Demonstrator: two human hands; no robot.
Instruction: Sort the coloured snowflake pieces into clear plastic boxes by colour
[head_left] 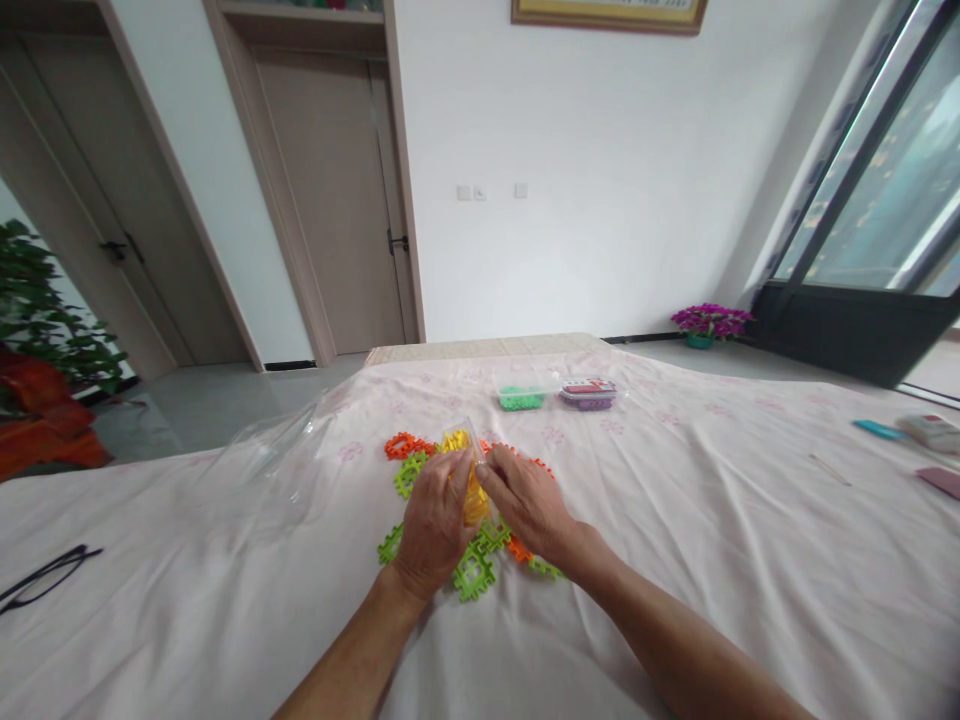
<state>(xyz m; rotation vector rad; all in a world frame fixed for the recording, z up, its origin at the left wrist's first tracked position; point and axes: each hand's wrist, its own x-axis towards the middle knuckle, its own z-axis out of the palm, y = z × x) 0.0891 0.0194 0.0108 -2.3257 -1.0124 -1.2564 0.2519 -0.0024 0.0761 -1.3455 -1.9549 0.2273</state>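
Observation:
A clear plastic box of yellow plastic pieces is between my hands, over the middle of the bed-like covered surface. My left hand wraps around its left side, fingers closed. On the right, my right hand is closed with thumb and fingers gripping the box's edge. Parts of the box are hidden behind both hands. Around and beneath them lie several green toothed pieces and orange-red pieces, flat on the cloth.
Beyond my hands stand a clear box with green pieces and a labelled box with purple pieces. Crumpled clear plastic lies left, with glasses nearer. A blue item and a white item sit far right on the pale cloth.

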